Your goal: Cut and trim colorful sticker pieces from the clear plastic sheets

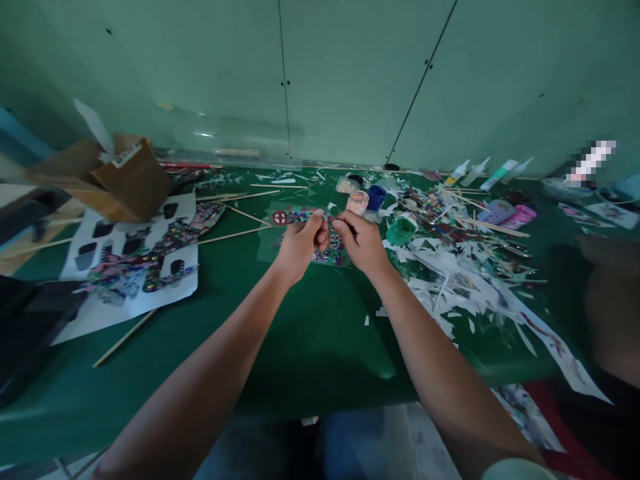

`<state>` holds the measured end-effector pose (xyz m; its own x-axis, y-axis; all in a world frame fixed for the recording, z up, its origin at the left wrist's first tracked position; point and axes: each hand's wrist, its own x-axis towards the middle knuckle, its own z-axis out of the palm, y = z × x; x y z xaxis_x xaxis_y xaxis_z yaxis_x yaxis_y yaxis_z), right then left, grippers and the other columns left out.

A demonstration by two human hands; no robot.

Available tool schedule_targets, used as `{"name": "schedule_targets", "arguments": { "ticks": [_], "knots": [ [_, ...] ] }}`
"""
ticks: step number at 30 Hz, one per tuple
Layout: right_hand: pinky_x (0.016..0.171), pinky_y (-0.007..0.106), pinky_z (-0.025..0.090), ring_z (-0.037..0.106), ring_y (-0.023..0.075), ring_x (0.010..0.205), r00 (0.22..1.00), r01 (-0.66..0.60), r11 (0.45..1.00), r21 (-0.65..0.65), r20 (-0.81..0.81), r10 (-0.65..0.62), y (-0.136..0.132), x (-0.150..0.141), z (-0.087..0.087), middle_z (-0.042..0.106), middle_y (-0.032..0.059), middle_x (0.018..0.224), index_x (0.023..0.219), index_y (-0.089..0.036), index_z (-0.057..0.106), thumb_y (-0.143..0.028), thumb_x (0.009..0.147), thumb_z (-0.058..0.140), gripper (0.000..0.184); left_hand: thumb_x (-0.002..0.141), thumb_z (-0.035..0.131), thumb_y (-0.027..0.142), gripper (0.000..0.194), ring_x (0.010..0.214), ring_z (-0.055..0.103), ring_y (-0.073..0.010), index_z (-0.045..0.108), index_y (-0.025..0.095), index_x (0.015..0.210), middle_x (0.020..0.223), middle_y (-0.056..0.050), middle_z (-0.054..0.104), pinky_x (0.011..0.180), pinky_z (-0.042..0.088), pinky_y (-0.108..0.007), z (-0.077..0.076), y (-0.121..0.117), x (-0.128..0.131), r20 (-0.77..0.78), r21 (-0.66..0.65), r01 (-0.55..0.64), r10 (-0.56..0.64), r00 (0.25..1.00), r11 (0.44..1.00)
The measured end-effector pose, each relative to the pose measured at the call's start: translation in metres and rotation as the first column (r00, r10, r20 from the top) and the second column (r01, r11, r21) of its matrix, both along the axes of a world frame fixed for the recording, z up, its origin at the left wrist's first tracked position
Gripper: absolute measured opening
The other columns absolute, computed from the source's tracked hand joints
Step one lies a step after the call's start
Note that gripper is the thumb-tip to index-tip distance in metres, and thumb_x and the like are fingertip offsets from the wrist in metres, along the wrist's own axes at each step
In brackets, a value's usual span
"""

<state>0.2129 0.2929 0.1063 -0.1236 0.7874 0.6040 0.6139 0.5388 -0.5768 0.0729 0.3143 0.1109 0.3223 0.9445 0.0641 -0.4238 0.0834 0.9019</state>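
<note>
Near the middle of the green table my left hand (300, 247) is closed, thumb against the fingers. It grips a narrow, colourful patterned strip (296, 217) with a round red end that sticks out to the left. My right hand (363, 241) faces it with fingertips pinched close to the left fingertips. A tiny reddish bit shows there, too small to name. Beneath both hands lies a clear sheet (269, 248) with more multicoloured patterned pieces (330, 257), partly covered by the hands.
Behind my right hand stand paint jars: peach (357, 202), blue (377, 197) and green (401, 230). White paper scraps (450, 270) and sticks spread rightward. Glue bottles (475, 172) line the back. On the left are a cardboard box (133, 180) and a printed sheet (173, 297). Another person's arm (615, 307) is at right.
</note>
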Motion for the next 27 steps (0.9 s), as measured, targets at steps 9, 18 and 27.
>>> {"name": "schedule_targets", "arguments": {
  "ticks": [9, 18, 27],
  "knots": [
    [0.06, 0.027, 0.035, 0.046, 0.0124, 0.06, 0.972, 0.057, 0.998, -0.034, -0.227, -0.063, 0.008, 0.01, -0.004, 0.05, -0.001, 0.066, 0.076, -0.02, 0.056, -0.049, 0.095, 0.041, 0.038, 0.093, 0.045, 0.028, 0.034, 0.045, 0.039, -0.0055, 0.045, 0.017, 0.061, 0.052, 0.006, 0.034, 0.05, 0.033, -0.022, 0.001, -0.005, -0.004, -0.086, 0.089, 0.249, -0.242, 0.967, 0.964],
    [0.053, 0.026, 0.031, 0.04, 0.0103, 0.053, 0.944, -0.14, 0.963, -0.232, -0.324, 0.059, 0.007, 0.01, 0.002, 0.044, -0.0043, 0.056, 0.065, -0.02, 0.054, -0.055, 0.082, 0.059, 0.04, 0.088, 0.052, 0.031, 0.035, 0.041, 0.042, -0.0075, 0.053, 0.017, 0.056, 0.046, 0.003, 0.043, 0.045, 0.034, -0.023, -0.008, 0.0, -0.008, -0.447, 0.173, 0.303, -0.2, 0.872, 0.937],
    [0.052, 0.026, 0.032, 0.038, 0.0106, 0.052, 0.936, -0.07, 0.962, -0.263, -0.352, -0.028, 0.009, 0.008, -0.001, 0.039, -0.0053, 0.052, 0.063, -0.021, 0.049, -0.056, 0.084, 0.055, 0.041, 0.087, 0.056, 0.046, 0.038, 0.041, 0.044, -0.0065, 0.054, 0.016, 0.062, 0.05, 0.004, 0.044, 0.043, 0.033, -0.021, -0.011, 0.002, -0.004, -0.352, 0.167, 0.121, -0.056, 0.934, 0.979]
  ]
}}
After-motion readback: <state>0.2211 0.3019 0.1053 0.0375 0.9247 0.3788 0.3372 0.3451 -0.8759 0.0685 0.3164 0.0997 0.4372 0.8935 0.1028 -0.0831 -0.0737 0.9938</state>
